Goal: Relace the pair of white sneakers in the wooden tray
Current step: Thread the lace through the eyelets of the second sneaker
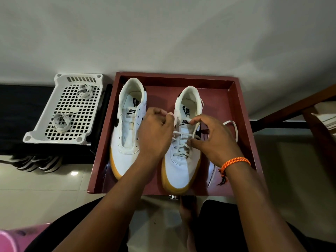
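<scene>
Two white sneakers with gum soles stand side by side in a reddish wooden tray (241, 113), toes toward me. The left sneaker (127, 135) has bare eyelets and no lace. The right sneaker (179, 166) is laced over its lower rows with a white lace (181, 140). My left hand (154, 131) sits at that shoe's left eyelet edge with curled fingers, pinching the shoe's upper edge or the lace. My right hand (211, 137) pinches the lace near the tongue. A loose lace end (234, 128) trails to the right over the tray floor.
A white perforated plastic basket (43, 128) to the left of the tray holds two coiled white laces (61, 121). Striped slippers (36, 163) lie on the tiled floor below it. A wooden furniture frame (300, 110) runs at the right. My knees are near the tray's front edge.
</scene>
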`<state>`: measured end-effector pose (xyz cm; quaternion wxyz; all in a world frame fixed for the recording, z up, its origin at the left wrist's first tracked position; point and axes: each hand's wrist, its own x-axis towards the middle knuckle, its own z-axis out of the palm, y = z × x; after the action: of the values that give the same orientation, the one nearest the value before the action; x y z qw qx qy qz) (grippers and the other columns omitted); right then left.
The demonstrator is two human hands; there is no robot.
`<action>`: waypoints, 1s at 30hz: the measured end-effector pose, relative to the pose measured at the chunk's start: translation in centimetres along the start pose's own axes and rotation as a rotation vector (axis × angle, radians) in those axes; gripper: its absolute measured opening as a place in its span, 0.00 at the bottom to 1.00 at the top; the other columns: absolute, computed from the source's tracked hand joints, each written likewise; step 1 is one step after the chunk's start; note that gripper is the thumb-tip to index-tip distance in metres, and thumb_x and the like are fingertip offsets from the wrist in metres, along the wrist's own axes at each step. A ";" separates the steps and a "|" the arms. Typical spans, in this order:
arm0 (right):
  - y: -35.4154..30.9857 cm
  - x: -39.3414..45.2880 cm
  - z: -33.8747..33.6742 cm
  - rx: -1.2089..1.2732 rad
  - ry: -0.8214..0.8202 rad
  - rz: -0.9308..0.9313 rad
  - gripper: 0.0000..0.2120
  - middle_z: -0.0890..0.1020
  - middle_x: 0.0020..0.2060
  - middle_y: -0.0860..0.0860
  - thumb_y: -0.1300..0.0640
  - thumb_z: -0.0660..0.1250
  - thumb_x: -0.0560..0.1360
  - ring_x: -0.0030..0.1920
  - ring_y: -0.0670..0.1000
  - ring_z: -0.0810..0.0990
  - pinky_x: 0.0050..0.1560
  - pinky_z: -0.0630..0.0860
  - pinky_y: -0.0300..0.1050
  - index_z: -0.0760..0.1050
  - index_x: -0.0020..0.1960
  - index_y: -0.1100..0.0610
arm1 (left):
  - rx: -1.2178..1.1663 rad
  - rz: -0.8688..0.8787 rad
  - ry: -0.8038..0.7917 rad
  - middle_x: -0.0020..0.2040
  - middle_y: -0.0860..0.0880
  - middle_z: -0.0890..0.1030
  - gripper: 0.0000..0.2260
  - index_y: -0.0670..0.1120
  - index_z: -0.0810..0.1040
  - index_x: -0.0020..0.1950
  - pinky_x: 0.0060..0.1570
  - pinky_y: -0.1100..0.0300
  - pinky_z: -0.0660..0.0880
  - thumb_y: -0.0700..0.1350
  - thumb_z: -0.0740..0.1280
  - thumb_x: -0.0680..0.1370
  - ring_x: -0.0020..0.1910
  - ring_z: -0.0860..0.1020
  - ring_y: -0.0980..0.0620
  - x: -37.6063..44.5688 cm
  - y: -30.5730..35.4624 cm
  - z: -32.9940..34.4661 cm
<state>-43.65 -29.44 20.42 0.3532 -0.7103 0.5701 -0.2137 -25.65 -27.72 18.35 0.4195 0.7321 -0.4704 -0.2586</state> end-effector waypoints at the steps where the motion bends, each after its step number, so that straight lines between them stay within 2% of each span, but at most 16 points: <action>1: 0.0 0.0 0.1 0.001 0.000 -0.009 0.24 0.78 0.58 0.40 0.61 0.83 0.69 0.50 0.36 0.75 0.46 0.65 0.18 0.79 0.59 0.47 | 0.023 0.007 0.032 0.54 0.50 0.83 0.14 0.53 0.78 0.38 0.54 0.45 0.80 0.53 0.66 0.83 0.49 0.82 0.54 0.0 -0.1 -0.1; 4: 0.0 0.1 0.4 -0.007 -0.002 -0.025 0.26 0.78 0.60 0.41 0.62 0.82 0.69 0.56 0.39 0.72 0.49 0.64 0.17 0.79 0.63 0.48 | 0.103 0.211 0.054 0.62 0.51 0.75 0.05 0.51 0.80 0.50 0.56 0.46 0.79 0.50 0.67 0.82 0.56 0.77 0.53 0.2 0.3 -0.8; 6: 0.1 0.2 0.4 -0.003 0.000 -0.032 0.27 0.78 0.60 0.41 0.62 0.82 0.69 0.56 0.38 0.71 0.50 0.64 0.17 0.79 0.65 0.49 | 0.173 0.377 -0.035 0.73 0.50 0.69 0.05 0.53 0.82 0.54 0.63 0.45 0.77 0.50 0.67 0.82 0.68 0.74 0.48 0.1 0.6 -1.0; 8: 0.1 0.2 0.3 0.020 -0.006 -0.038 0.27 0.78 0.58 0.41 0.63 0.81 0.70 0.55 0.37 0.72 0.50 0.65 0.17 0.79 0.66 0.50 | 0.312 0.466 -0.176 0.84 0.49 0.58 0.07 0.55 0.85 0.57 0.72 0.41 0.71 0.51 0.67 0.83 0.81 0.61 0.42 -0.5 0.2 -0.4; 10: 0.2 0.2 0.3 0.028 -0.019 -0.039 0.26 0.79 0.58 0.41 0.63 0.80 0.71 0.56 0.38 0.73 0.50 0.65 0.17 0.79 0.67 0.50 | 0.413 0.486 -0.279 0.88 0.49 0.49 0.10 0.56 0.85 0.62 0.76 0.35 0.64 0.48 0.68 0.83 0.85 0.50 0.39 -1.4 -0.3 0.4; 11: 0.3 0.2 0.3 0.026 -0.025 -0.039 0.26 0.79 0.60 0.42 0.62 0.80 0.72 0.58 0.40 0.74 0.51 0.65 0.18 0.79 0.67 0.50 | 0.416 0.469 -0.307 0.88 0.49 0.47 0.11 0.56 0.84 0.63 0.76 0.33 0.62 0.46 0.69 0.82 0.86 0.48 0.39 -1.8 -0.5 0.8; 13: 0.3 0.2 0.3 0.027 -0.024 -0.038 0.24 0.80 0.61 0.42 0.58 0.80 0.73 0.58 0.42 0.76 0.52 0.67 0.21 0.79 0.66 0.49 | 0.385 0.435 -0.312 0.88 0.49 0.48 0.10 0.54 0.85 0.60 0.75 0.31 0.65 0.44 0.71 0.80 0.85 0.49 0.38 -2.0 -0.7 1.0; 15: 0.3 0.2 0.3 0.030 -0.020 -0.018 0.21 0.80 0.59 0.41 0.54 0.80 0.73 0.56 0.42 0.77 0.51 0.70 0.27 0.79 0.64 0.47 | 0.346 0.418 -0.277 0.87 0.49 0.53 0.07 0.52 0.86 0.55 0.71 0.33 0.70 0.44 0.71 0.79 0.83 0.55 0.39 -1.6 -0.4 0.9; 18: 0.2 0.1 0.2 0.045 -0.041 0.027 0.24 0.80 0.59 0.39 0.57 0.81 0.71 0.53 0.38 0.78 0.48 0.72 0.32 0.79 0.63 0.44 | 0.222 0.337 -0.135 0.82 0.49 0.62 0.05 0.50 0.85 0.48 0.66 0.40 0.74 0.44 0.70 0.80 0.76 0.65 0.43 -0.4 0.4 -0.1; 20: 0.2 0.1 0.1 0.041 -0.039 0.040 0.26 0.79 0.58 0.38 0.58 0.82 0.70 0.50 0.31 0.76 0.47 0.71 0.31 0.78 0.63 0.43 | 0.148 0.301 0.002 0.79 0.49 0.66 0.06 0.49 0.85 0.48 0.64 0.47 0.75 0.41 0.69 0.80 0.71 0.70 0.46 0.5 0.7 -1.2; 22: 0.1 0.0 0.2 0.029 -0.033 0.044 0.26 0.79 0.57 0.38 0.58 0.82 0.70 0.48 0.28 0.74 0.45 0.70 0.30 0.78 0.62 0.42 | 0.136 0.293 0.064 0.77 0.49 0.68 0.11 0.50 0.84 0.51 0.62 0.51 0.75 0.35 0.68 0.78 0.70 0.72 0.48 0.9 0.7 -2.1; 24: 0.1 0.0 0.3 0.033 -0.025 0.042 0.25 0.80 0.58 0.39 0.58 0.82 0.70 0.50 0.31 0.75 0.47 0.74 0.35 0.78 0.62 0.43 | 0.182 0.367 0.022 0.78 0.49 0.68 0.12 0.53 0.84 0.52 0.65 0.47 0.74 0.36 0.67 0.77 0.73 0.69 0.46 0.9 0.8 -2.3; 26: 0.0 0.0 0.3 0.045 -0.020 0.030 0.25 0.80 0.58 0.40 0.59 0.81 0.70 0.51 0.35 0.77 0.50 0.76 0.39 0.79 0.63 0.44 | 0.308 0.470 -0.110 0.81 0.49 0.65 0.10 0.56 0.85 0.53 0.70 0.40 0.70 0.44 0.67 0.80 0.79 0.64 0.42 0.1 0.6 -1.5; 28: 0.0 0.1 0.4 0.046 -0.025 0.009 0.23 0.81 0.58 0.41 0.59 0.80 0.72 0.52 0.38 0.78 0.52 0.76 0.36 0.79 0.63 0.45 | 0.445 0.520 -0.237 0.85 0.47 0.58 0.09 0.57 0.85 0.58 0.76 0.35 0.64 0.48 0.68 0.82 0.83 0.57 0.38 -1.1 0.0 -0.1; 30: 0.1 0.1 0.4 0.038 -0.032 -0.005 0.21 0.81 0.58 0.41 0.58 0.78 0.73 0.53 0.41 0.78 0.52 0.74 0.32 0.79 0.63 0.46 | 0.472 0.516 -0.286 0.87 0.47 0.55 0.10 0.56 0.85 0.61 0.78 0.35 0.60 0.47 0.69 0.81 0.85 0.53 0.38 -1.8 -0.6 0.9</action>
<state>-43.44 -29.47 20.06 0.3751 -0.7083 0.5583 -0.2141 -26.83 -26.28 17.31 0.2206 0.6228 -0.7396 -0.1284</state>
